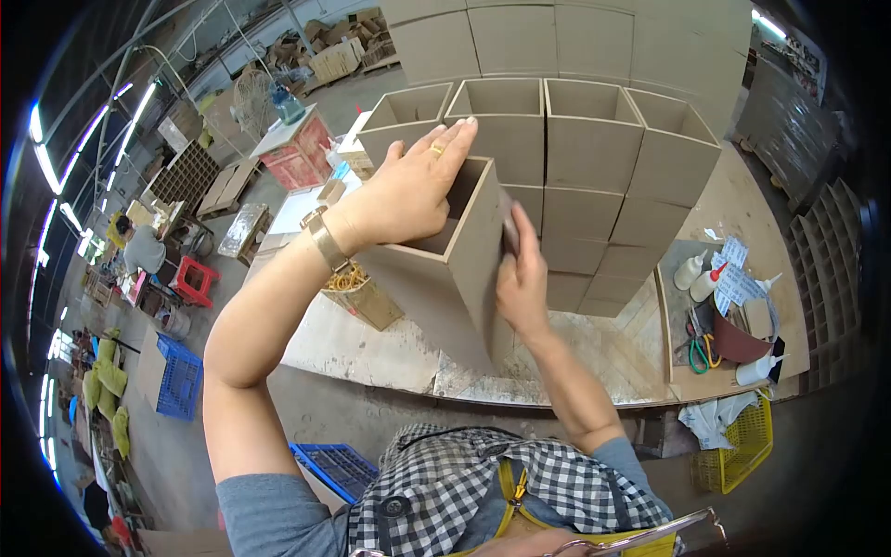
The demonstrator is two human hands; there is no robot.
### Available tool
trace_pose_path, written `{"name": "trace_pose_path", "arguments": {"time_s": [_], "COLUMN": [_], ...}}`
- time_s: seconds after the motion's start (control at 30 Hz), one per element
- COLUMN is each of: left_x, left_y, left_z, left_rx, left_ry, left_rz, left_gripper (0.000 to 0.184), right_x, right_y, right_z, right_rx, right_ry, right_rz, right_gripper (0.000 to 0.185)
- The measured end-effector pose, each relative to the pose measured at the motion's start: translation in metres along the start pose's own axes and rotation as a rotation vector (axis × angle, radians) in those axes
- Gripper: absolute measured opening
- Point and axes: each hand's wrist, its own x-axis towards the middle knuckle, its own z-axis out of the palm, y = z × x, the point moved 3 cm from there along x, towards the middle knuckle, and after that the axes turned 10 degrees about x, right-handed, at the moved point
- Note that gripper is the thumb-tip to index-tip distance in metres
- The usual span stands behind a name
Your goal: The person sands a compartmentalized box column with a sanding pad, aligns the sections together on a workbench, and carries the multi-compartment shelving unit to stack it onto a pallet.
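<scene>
A tall open-topped box (pixel 418 283) of brown board stands tilted in front of me. My left hand (pixel 408 190) lies over its open top, fingers stretched out and pointing to the upper right. At the box's right side is my right hand (pixel 522 278), its fingers closed round a dark flat piece (pixel 510 226) that touches the side panel. What this piece is I cannot make out. Behind the box rise stacked boxes (pixel 594 148) of the same board, with the openings of the top row facing up.
On the worktable (pixel 362 357) a small box of yellow bands (pixel 367 295) stands at the left. To the right, a tray (pixel 666 325) holds glue bottles (pixel 689 271), scissors (pixel 698 353) and a brown bowl-like piece (pixel 740 336). A yellow basket (pixel 747 446) is below. A person (pixel 142 249) sits far left.
</scene>
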Motion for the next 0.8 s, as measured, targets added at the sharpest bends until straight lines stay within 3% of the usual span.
{"name": "trace_pose_path", "arguments": {"time_s": [0.13,0.23,0.43,0.53,0.6,0.63,0.67,0.8], "left_x": [0.0,0.001,0.001,0.001,0.002,0.003,0.006,0.007], "left_y": [-0.004,-0.002,-0.001,0.0,-0.004,-0.001,0.006,0.017], "left_z": [0.001,0.002,0.001,-0.005,-0.001,-0.003,-0.006,-0.011], "left_rx": [-0.025,-0.001,-0.029,-0.036,-0.077,-0.117,-0.133,-0.214], "left_ry": [-0.017,0.024,0.0,-0.047,-0.026,-0.013,0.016,-0.045], "left_rz": [-0.02,-0.012,-0.009,-0.014,-0.001,-0.004,-0.004,-0.058], "left_gripper": [0.07,0.072,0.071,0.067,0.065,0.066,0.065,0.064], "right_x": [0.05,0.02,-0.119,-0.118,-0.076,-0.053,-0.031,-0.05], "right_y": [-0.048,-0.019,0.12,0.121,0.066,0.048,0.015,0.046], "right_z": [0.018,0.01,-0.029,-0.03,-0.018,-0.016,-0.013,-0.02], "right_rx": [-0.004,-0.027,-0.142,-0.01,0.11,-0.048,0.121,0.042], "right_ry": [-0.02,-0.005,-0.01,0.019,0.019,0.002,-0.006,-0.021], "right_rz": [-0.066,-0.04,0.477,0.593,0.396,0.182,0.174,0.195], "right_gripper": [0.062,0.057,0.062,0.065,0.067,0.068,0.067,0.064]}}
